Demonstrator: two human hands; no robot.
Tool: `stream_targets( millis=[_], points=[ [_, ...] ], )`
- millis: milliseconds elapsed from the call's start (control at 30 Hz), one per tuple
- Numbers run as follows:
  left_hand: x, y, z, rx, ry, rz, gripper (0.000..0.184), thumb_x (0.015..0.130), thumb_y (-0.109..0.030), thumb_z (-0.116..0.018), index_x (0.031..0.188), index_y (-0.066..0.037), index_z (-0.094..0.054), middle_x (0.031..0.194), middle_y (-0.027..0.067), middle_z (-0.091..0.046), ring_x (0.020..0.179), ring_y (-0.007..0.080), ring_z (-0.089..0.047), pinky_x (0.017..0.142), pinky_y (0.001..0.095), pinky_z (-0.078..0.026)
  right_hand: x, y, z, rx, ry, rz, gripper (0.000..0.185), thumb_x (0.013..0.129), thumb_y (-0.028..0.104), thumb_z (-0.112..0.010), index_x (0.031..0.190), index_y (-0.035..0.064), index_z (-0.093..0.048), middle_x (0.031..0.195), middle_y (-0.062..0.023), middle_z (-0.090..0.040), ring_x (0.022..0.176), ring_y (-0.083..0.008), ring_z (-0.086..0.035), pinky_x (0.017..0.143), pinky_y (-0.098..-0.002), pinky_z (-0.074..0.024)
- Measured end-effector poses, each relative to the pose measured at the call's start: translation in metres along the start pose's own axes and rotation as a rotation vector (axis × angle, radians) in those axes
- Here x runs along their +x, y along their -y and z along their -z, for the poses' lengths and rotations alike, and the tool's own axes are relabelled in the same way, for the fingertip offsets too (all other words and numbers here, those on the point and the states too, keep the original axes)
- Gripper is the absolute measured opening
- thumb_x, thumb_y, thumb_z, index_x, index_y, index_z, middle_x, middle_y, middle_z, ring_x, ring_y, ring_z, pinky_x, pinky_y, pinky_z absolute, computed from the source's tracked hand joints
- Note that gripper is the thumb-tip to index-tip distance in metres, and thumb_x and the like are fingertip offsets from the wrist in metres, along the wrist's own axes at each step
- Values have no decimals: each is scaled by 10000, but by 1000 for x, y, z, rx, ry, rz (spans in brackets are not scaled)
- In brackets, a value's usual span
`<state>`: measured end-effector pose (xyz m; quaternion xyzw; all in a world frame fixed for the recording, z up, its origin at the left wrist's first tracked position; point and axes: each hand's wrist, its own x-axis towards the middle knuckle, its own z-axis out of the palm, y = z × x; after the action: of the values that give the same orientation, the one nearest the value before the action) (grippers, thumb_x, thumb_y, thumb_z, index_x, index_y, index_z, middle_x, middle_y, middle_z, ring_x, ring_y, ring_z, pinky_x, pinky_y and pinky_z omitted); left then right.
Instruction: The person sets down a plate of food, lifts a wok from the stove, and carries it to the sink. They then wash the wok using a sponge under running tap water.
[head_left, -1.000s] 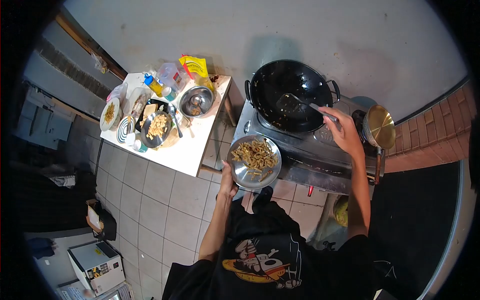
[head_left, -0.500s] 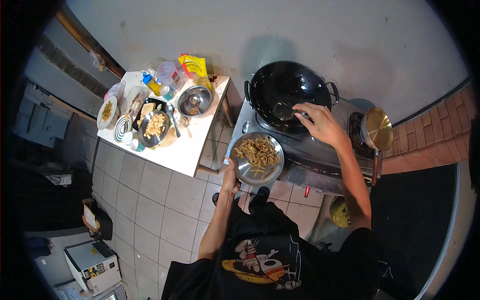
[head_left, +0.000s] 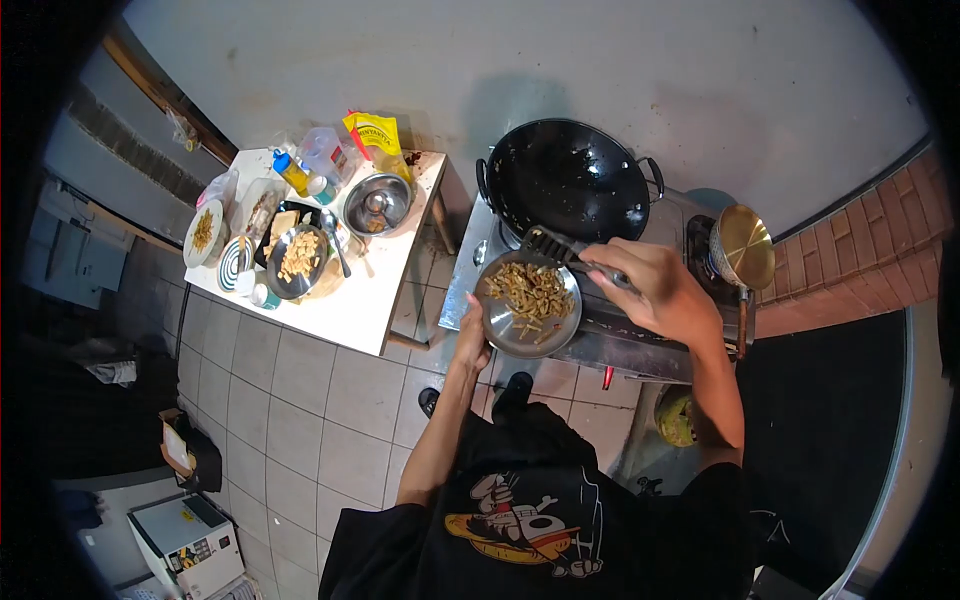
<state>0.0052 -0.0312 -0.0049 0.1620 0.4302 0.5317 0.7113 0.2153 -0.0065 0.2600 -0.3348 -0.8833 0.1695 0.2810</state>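
My left hand grips the left rim of a round metal plate, tilted in front of the stove. Brown fried strips of food are heaped on it. My right hand is closed around the handle of a slotted spatula, whose dark head is over the plate's upper edge, close to the food. Behind the plate a large black wok with two loop handles sits on the stove, with a few small bits and an oily shine inside.
A saucepan with a wooden handle stands on the right burner of the metal stove. On the white table at left are a steel bowl, a dark bowl of pale pieces, bottles and a yellow packet.
The spatula has come out of the wok, toward me and left, to the plate's upper edge. The plate has shifted slightly up and right.
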Motion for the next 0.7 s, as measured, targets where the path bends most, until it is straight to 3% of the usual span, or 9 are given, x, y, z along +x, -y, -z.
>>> stream_targets(
  millis=[200,300,367,400,467,500,600,700],
  points=[
    [3,0,-8,-65,42,62,601,849,-523,-332,1138,-8,-446,1046,86,-549,897,144,-546,731,269,-463,-27,17,-11,-32,-36,-16,198,706,10,-599,898,-9,-553,718,-137,-550,571,-305,-510,519,-324,-412],
    [1,-1,-9,-96,22,66,592,854,-514,-326,1136,-7,-444,1051,86,-546,895,144,-545,728,266,-463,-41,16,-7,36,-151,-88,209,715,5,-588,921,-10,-562,743,-131,-566,546,-244,-521,505,-289,-412],
    [3,3,-4,-75,30,76,600,857,-517,-306,1155,-10,-427,1076,90,-534,935,156,-535,766,280,-455,-51,12,0,46,-271,-294,206,753,50,-586,953,2,-567,836,-109,-613,585,-179,-556,502,-276,-421],
    [2,2,-4,-75,32,75,600,857,-517,-306,1155,-10,-427,1076,90,-534,935,156,-535,766,280,-455,-56,5,0,44,-271,-294,206,753,50,-586,953,2,-567,836,-109,-613,585,-179,-556,502,-276,-421],
    [-1,0,-4,-114,69,64,613,856,-527,-290,1171,-15,-411,1095,95,-523,964,167,-527,800,302,-446,-63,-16,-8,71,-590,-352,168,784,42,-549,942,0,-589,792,-89,-625,567,-90,-516,471,-227,-385],
    [-1,1,-2,-115,67,62,613,856,-527,-290,1171,-15,-411,1095,95,-523,964,167,-527,800,302,-446,-64,-22,-9,136,-638,-438,148,805,50,-529,929,0,-592,733,-61,-607,548,-59,-490,464,-210,-377],
    [-4,0,2,-101,67,57,626,851,-539,-279,1188,-24,-394,1112,99,-512,988,177,-519,821,318,-440,-61,-40,-15,231,-621,-600,142,813,59,-525,924,-3,-588,671,-40,-577,529,-48,-474,470,-210,-382],
    [-8,-5,2,-63,5,89,634,846,-547,-281,1188,-25,-393,1121,102,-507,995,181,-515,828,320,-438,-46,-62,-31,205,-634,-524,136,820,69,-521,915,-3,-586,606,-42,-546,519,-57,-462,477,-213,-386]
  ],
)
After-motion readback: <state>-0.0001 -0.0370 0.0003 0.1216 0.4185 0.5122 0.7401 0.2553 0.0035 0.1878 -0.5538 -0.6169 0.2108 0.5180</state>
